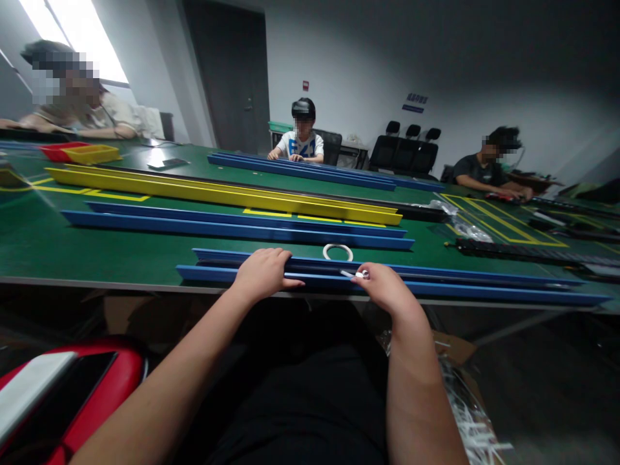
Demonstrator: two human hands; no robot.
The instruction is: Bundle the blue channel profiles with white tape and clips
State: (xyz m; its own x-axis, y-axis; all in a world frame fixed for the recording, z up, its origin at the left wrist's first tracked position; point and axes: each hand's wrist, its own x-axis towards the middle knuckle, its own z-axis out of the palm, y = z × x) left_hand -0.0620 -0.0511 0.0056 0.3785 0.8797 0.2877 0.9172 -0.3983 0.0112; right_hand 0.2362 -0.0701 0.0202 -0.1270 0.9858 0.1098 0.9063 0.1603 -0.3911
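At the near edge of the table (97,258), your left hand (264,272) lies palm down on the blue rail (436,290), fingers curled over a dark strip seated in it, thumb pointing right along the rail's near lip. Your right hand (385,289) rests on the same rail just to the right, fingers closed in a pinch on a small white piece (356,274) at the strip; what that piece is cannot be told. The rail runs along the near edge and past your right hand toward the right end of the table.

Just beyond the rail, between your hands, a white tape ring (338,252) lies flat on the green top. Behind it a longer blue rail (232,226) crosses the table, then a yellow rail (217,192), then another blue one (310,169) near the far edge. Black strips (523,250) lie toward the right end, and red and yellow trays (80,152) sit at the far left corner.

Three other people sit at the far and side edges, hands on their own work. A red-and-white object (62,394) shows below the table at your left.
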